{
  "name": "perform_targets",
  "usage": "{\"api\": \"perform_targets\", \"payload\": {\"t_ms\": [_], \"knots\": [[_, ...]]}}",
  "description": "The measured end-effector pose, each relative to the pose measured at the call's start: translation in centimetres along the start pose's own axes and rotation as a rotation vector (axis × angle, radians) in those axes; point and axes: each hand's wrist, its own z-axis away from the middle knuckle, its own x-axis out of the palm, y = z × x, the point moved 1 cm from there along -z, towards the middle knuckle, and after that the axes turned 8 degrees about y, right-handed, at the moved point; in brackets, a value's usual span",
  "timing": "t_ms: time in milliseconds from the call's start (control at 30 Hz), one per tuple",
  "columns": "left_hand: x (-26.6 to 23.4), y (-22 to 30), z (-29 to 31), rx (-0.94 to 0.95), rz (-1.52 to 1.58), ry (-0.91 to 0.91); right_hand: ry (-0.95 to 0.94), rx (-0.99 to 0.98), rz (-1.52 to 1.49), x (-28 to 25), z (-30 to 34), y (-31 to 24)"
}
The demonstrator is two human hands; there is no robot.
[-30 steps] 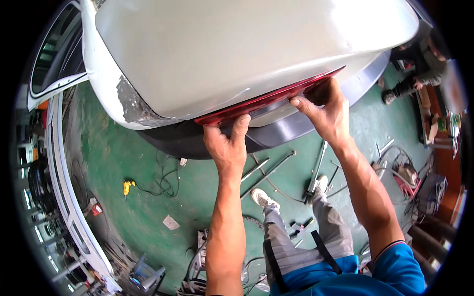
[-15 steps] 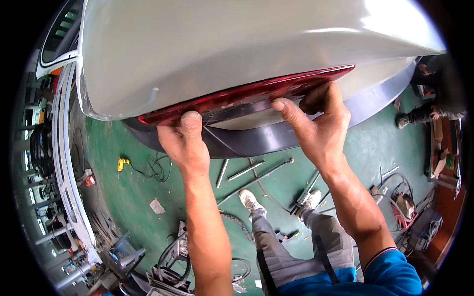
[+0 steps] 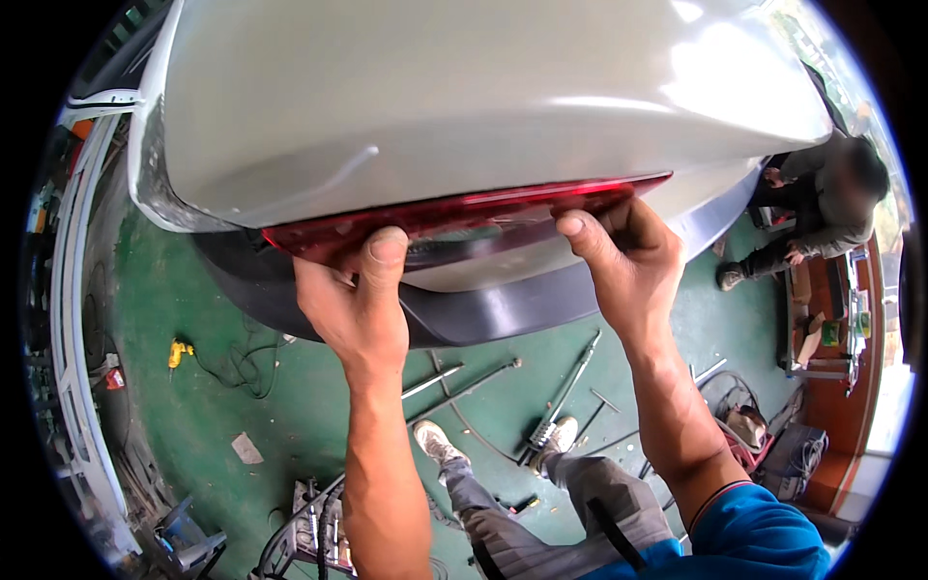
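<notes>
A long red tail light (image 3: 440, 215) lies along the lower edge of the silver car panel (image 3: 464, 106), its narrow end toward the right. My left hand (image 3: 360, 304) grips its left part, thumb on top and fingers underneath. Near the other end, my right hand (image 3: 633, 266) holds it, with the thumb raised at the near edge and the fingers curled beneath. Whether the light sits fully against the panel I cannot tell. Below it curves a dark grey bumper (image 3: 512, 317), partly behind my hands.
On the green floor (image 3: 309, 425) lie a yellow power drill (image 3: 178, 354) with a cord and several metal rods (image 3: 474, 391). A person (image 3: 836, 208) crouches at the right beside a shelf (image 3: 822, 362). A long pale metal frame (image 3: 82, 290) stands at the left.
The view has shifted, and more of the crouching person shows at the right. The tail light and both hands appear lower in the picture. Both hands keep their hold.
</notes>
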Motion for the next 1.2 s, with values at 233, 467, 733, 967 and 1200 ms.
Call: {"api": "perform_targets", "payload": {"t_ms": [233,467,733,967,1200], "knots": [[0.4,-0.1,0.5,-0.155,0.182,0.046,0.016,0.044,-0.023,0.2,0.3,-0.1],[0.2,0.1,0.3,-0.12,0.257,-0.037,0.015,0.057,-0.089,0.4,0.2,0.3],[0.4,0.6,0.2,-0.213,0.362,0.044,-0.032,0.058,-0.015,0.1,0.5,0.1],[0.5,0.2,0.2,-0.232,0.39,0.106,-0.395,-0.238,0.166,-0.4,1.3,-2.7],[0.3,0.1,-0.1,-0.288,0.416,0.15,-0.583,-0.853,0.135,3.7,-1.1,-5.2]]}}
